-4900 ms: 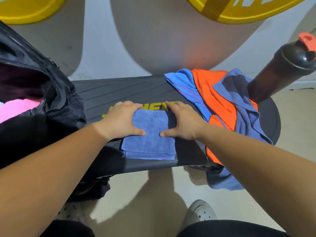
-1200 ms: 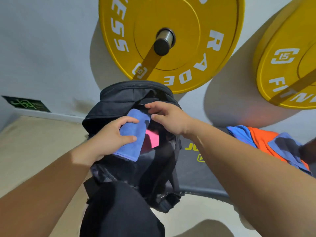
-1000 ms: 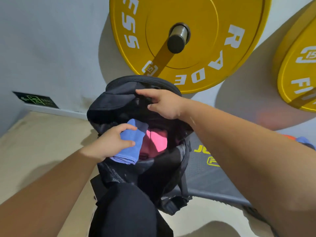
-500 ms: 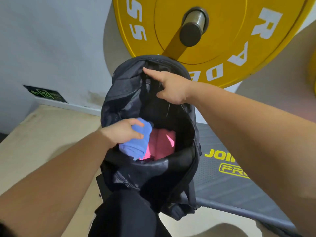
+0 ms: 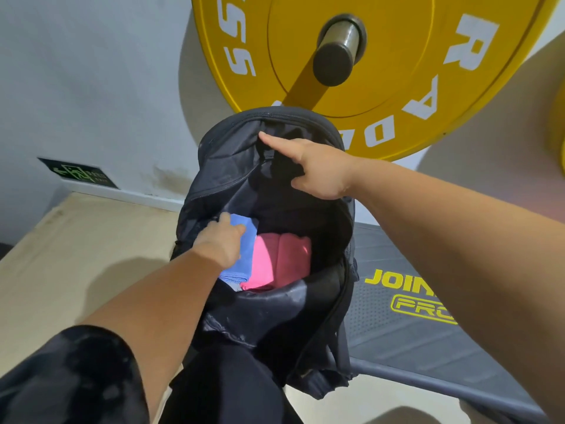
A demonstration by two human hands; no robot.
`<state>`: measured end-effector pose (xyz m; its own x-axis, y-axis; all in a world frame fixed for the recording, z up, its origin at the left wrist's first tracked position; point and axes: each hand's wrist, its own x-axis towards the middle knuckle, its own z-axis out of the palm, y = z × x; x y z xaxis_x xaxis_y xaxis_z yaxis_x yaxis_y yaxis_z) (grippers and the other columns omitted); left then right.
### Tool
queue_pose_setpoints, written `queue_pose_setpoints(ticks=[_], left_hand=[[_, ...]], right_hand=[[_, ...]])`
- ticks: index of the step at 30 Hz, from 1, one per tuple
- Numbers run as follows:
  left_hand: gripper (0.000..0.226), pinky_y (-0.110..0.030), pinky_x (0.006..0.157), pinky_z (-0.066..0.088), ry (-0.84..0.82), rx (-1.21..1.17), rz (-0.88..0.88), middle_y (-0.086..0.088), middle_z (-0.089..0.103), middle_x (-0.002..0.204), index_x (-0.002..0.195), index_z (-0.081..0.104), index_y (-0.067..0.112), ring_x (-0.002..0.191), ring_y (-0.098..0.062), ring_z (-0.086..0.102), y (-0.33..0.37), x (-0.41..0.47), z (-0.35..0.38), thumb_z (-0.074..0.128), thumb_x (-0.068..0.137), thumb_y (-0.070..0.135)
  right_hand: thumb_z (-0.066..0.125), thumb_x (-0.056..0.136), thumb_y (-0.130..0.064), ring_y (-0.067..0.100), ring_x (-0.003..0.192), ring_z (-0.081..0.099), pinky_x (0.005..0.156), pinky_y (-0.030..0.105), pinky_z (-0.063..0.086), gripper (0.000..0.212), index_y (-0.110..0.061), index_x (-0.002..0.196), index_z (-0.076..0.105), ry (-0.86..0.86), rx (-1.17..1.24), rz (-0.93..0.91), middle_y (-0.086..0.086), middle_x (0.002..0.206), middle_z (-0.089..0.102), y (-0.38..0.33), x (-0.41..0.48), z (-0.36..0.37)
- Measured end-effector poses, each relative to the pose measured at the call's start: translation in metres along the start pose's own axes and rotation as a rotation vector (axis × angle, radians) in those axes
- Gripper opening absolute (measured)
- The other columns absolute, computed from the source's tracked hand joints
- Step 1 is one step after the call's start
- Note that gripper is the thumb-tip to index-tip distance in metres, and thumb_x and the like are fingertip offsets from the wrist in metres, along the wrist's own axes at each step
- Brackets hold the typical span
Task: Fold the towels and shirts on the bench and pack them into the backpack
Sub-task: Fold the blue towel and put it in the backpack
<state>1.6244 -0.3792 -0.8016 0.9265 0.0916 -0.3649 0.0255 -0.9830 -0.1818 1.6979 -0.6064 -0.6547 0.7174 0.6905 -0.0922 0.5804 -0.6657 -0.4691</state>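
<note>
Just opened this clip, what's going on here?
A person is packing a black backpack that stands at the end of a gym bench. The right hand grips the bag's upper rim and holds it open. The left hand holds a folded blue towel inside the main compartment, beside a folded pink cloth already in there. The towel is not yet released.

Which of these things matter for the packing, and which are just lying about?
In the job: backpack, blue towel, folded pink cloth, left hand, right hand, bench.
Just there: yellow weight plate, barbell end, exit sign.
</note>
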Motion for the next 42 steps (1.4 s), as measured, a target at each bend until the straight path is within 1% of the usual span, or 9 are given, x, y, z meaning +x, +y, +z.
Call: queue_pose_setpoints(ticks=[3,6,10,19,25,28,32,37,42], left_hand=[[0.051,-0.038,0.095,0.041,0.157,0.255,0.171,-0.003,0.037,0.139,0.140,0.043,0.025,0.121,-0.026,0.045,0.005,0.001,0.003,0.055,0.091,0.020],[0.065,-0.049,0.121,0.015,-0.082,0.133,0.249,0.001,0.004,0.167,0.159,0.008,0.028,0.152,-0.026,0.010,-0.006,0.002,0.004,0.040,0.102,0.027],[0.077,-0.059,0.120,-0.004,-0.258,0.113,0.267,0.006,-0.019,0.164,0.156,-0.012,0.034,0.153,-0.020,-0.012,-0.016,0.003,0.004,0.037,0.101,0.055],[0.081,-0.059,0.121,0.006,-0.277,0.348,0.240,0.005,-0.013,0.166,0.158,-0.003,0.033,0.154,-0.022,-0.003,-0.014,0.012,0.003,0.050,0.098,0.048],[0.068,-0.060,0.119,0.012,-0.129,0.216,0.259,-0.001,0.000,0.167,0.158,0.008,0.032,0.153,-0.025,0.006,0.015,-0.011,-0.024,0.039,0.101,0.051],[0.059,-0.054,0.116,0.027,0.014,0.037,0.299,-0.005,0.024,0.162,0.155,0.027,0.031,0.147,-0.027,0.025,0.042,-0.040,-0.045,0.040,0.101,0.050],[0.054,-0.043,0.105,0.043,0.044,-0.209,0.456,0.003,0.044,0.146,0.146,0.040,0.034,0.128,-0.024,0.047,0.089,-0.091,-0.064,0.044,0.097,0.054],[0.053,-0.035,0.112,0.035,0.064,-0.279,0.673,0.008,0.043,0.148,0.142,0.048,0.034,0.137,-0.017,0.042,0.170,-0.132,-0.088,0.056,0.093,0.053],[0.069,-0.044,0.109,0.040,0.064,-0.297,0.739,0.003,0.043,0.148,0.143,0.045,0.032,0.136,-0.023,0.044,0.269,-0.137,-0.081,0.048,0.081,0.063]], right_hand=[[0.058,0.090,-0.002,0.026,0.136,0.043,0.107,0.037,0.038,0.096,-0.046,0.157,0.005,-0.004,-0.022,-0.009,0.002,0.157,0.032,0.001,0.000,0.004],[0.056,0.088,-0.002,0.026,0.136,0.043,0.106,0.038,0.039,0.097,-0.045,0.158,0.003,0.012,-0.060,-0.026,0.001,0.158,0.029,0.004,-0.002,0.008],[0.051,0.086,-0.001,0.026,0.147,0.030,0.110,0.040,0.037,0.099,-0.047,0.157,-0.001,0.035,-0.161,-0.052,-0.003,0.166,0.016,0.008,-0.005,0.016],[0.046,0.084,-0.001,0.029,0.149,0.027,0.096,0.036,0.039,0.099,-0.051,0.155,-0.002,0.025,-0.287,-0.045,-0.007,0.168,0.002,0.009,-0.012,0.026],[0.046,0.087,0.000,0.027,0.139,0.043,0.096,0.034,0.042,0.094,-0.047,0.157,0.002,0.023,-0.182,-0.037,-0.005,0.168,0.004,0.002,-0.039,0.031],[0.046,0.092,-0.002,0.024,0.146,0.033,0.110,0.034,0.036,0.082,-0.038,0.159,0.015,0.091,-0.084,-0.040,0.002,0.166,0.020,-0.004,-0.068,0.035],[0.045,0.097,-0.005,0.022,0.129,0.050,0.106,0.031,0.039,0.060,-0.027,0.152,0.039,0.254,0.080,0.013,0.004,0.148,0.049,0.008,-0.137,0.048],[0.047,0.091,-0.002,0.024,0.128,0.051,0.109,0.037,0.040,0.055,-0.020,0.143,0.052,0.304,0.143,0.355,0.008,0.140,0.053,0.085,-0.245,0.074],[0.056,0.093,-0.028,0.032,0.137,0.044,0.113,0.044,0.037,0.048,-0.025,0.141,0.054,0.180,0.079,0.779,0.008,0.149,0.043,0.162,-0.351,0.101]])
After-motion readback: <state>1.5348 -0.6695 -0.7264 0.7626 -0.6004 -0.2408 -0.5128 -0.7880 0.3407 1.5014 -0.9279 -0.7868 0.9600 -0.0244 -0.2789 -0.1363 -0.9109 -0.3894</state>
